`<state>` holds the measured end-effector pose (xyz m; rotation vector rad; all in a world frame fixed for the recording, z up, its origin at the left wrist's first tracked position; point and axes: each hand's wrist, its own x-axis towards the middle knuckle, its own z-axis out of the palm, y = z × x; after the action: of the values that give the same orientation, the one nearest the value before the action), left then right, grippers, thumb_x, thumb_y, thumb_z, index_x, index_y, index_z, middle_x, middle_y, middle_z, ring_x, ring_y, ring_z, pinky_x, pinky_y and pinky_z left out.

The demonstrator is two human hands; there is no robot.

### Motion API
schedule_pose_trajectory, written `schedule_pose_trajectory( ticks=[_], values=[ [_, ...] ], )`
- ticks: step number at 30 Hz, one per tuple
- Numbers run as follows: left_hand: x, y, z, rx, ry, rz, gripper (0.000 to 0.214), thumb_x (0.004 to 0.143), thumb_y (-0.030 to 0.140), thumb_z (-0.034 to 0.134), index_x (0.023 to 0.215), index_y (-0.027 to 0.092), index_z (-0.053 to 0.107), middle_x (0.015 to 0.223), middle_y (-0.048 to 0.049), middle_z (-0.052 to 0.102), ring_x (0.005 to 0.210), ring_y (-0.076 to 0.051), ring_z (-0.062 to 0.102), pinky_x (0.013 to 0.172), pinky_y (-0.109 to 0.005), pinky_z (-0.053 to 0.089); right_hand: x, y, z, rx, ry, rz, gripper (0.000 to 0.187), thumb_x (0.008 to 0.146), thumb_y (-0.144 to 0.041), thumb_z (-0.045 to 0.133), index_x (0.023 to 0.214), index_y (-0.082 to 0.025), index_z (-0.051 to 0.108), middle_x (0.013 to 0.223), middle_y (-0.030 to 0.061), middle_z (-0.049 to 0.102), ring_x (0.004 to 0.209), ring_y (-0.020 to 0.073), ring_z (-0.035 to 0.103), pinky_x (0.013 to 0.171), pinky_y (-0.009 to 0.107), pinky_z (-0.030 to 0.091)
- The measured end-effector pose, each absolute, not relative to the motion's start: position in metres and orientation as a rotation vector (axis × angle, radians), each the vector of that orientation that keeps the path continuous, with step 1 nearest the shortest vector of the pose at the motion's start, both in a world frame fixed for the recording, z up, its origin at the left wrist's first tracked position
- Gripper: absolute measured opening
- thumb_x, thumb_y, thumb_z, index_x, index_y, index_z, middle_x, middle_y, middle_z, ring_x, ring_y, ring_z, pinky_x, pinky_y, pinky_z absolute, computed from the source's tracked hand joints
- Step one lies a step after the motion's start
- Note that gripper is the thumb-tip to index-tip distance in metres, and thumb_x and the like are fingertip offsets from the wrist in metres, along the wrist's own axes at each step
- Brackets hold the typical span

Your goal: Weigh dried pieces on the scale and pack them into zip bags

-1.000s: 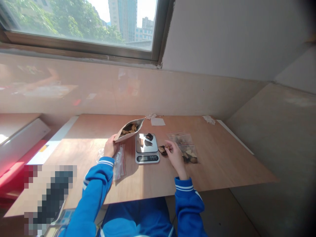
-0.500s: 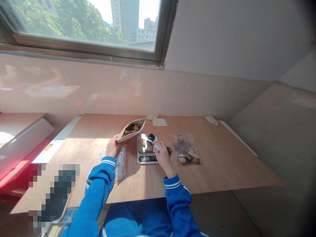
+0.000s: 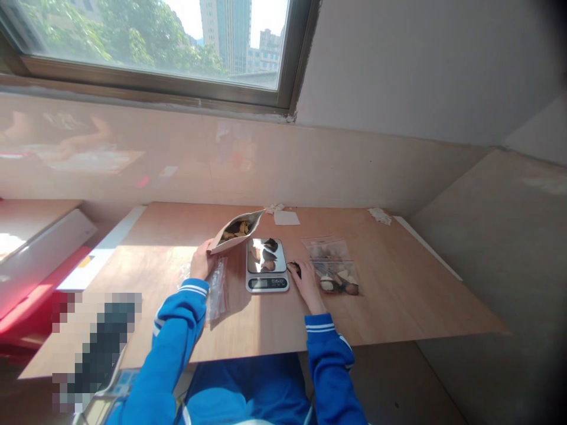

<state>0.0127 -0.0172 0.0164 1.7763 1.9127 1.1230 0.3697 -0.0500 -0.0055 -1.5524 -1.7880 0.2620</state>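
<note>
My left hand (image 3: 202,261) is closed on the edge of an open paper pouch (image 3: 221,242), tilted with its mouth toward the scale. Inside it are brown and dark dried slices (image 3: 239,229). A small digital scale (image 3: 267,284) stands between my hands, with a few dark-edged dried pieces (image 3: 268,255) on its shiny plate. Just right of the scale, my right hand (image 3: 306,278) has its fingers around a dark dried slice (image 3: 294,270) at the tabletop; the fingertips are partly hidden.
Clear zip bags (image 3: 218,292) lie beneath my left wrist. Filled zip bags (image 3: 339,277) of similar pieces lie right of my right hand. At the back are a white paper (image 3: 287,218) and crumpled tissues (image 3: 380,216). The table (image 3: 398,283) ends at the wall.
My right hand has moved from the scale's plate to the right and down, onto the slice beside the scale. The left hand and pouch have stayed nearly still.
</note>
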Motion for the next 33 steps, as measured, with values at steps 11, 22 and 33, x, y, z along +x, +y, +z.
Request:
schedule_pose_trajectory(
  ticks=[11, 22, 33],
  values=[
    [0.012, -0.017, 0.016, 1.782, 1.899, 1.118, 0.041, 0.080, 0.023, 0.055, 0.120, 0.015, 0.060, 0.119, -0.0143, 0.067, 0.110, -0.029, 0.061, 0.094, -0.038, 0.047, 0.376, -0.054, 0.010, -1.560, -1.673, 0.378, 0.029, 0.087, -0.026, 0.052, 0.111, -0.017, 0.066, 0.091, 0.0080, 0.057, 0.086, 0.0238, 0.059, 0.083, 0.042, 0.051],
    [0.011, -0.016, 0.013, 1.774, 1.904, 1.126, 0.040, 0.080, 0.024, 0.055, 0.119, 0.017, 0.060, 0.117, -0.0131, 0.068, 0.110, -0.029, 0.061, 0.094, -0.038, 0.048, 0.349, -0.045, 0.043, -1.379, -1.407, 0.578, 0.027, 0.081, -0.040, 0.061, 0.094, -0.018, 0.070, 0.095, 0.0096, 0.068, 0.086, 0.0214, 0.063, 0.080, 0.038, 0.053],
    [0.008, -0.013, 0.009, 1.763, 1.908, 1.111, 0.040, 0.081, 0.028, 0.057, 0.119, 0.019, 0.060, 0.114, -0.0141, 0.069, 0.109, -0.031, 0.062, 0.091, -0.039, 0.049, 0.327, -0.021, 0.029, -1.307, -1.279, 0.859, 0.033, 0.077, -0.043, 0.063, 0.097, -0.016, 0.067, 0.097, 0.0117, 0.072, 0.088, 0.0225, 0.067, 0.085, 0.040, 0.055]
  ],
)
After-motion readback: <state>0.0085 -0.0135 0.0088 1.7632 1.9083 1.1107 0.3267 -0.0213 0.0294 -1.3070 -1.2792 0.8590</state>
